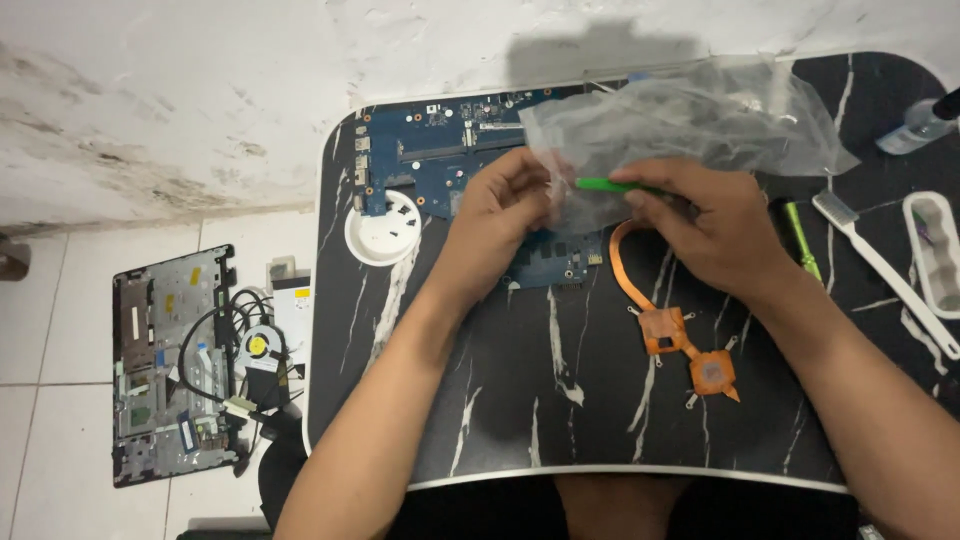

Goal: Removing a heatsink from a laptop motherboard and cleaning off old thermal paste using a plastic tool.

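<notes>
Hands meet over the blue circuit board (440, 150), which lies at the far left part of your black marble-patterned table (560, 400). Your left hand (497, 215) is above the board's right half, fingers pinched together on the lower edge of a clear plastic bag (690, 115). Your right hand (712, 232) sits just right of the board, fingers closed around a thin green tool (605, 185) whose tip points left toward your left hand, lying against the bag. The bag itself spreads up and to the right of the board, crumpled and see-through, so the table shows darkly behind it.

Just below and to the right of the board lies a copper heat pipe (680, 335), its curved strip starting under your right hand and ending in two flat orange plates. Touching the board's lower left corner is a white round lid (383, 230). Well to the right of the board you have a green screwdriver (802, 240), a white brush (880, 270) laid at a slant, and a white tray (935, 250) at the table's edge. On the tiled floor, left of the board and off the table, rest an opened laptop base (165, 370) and a small fan (262, 350) with tangled cables.
</notes>
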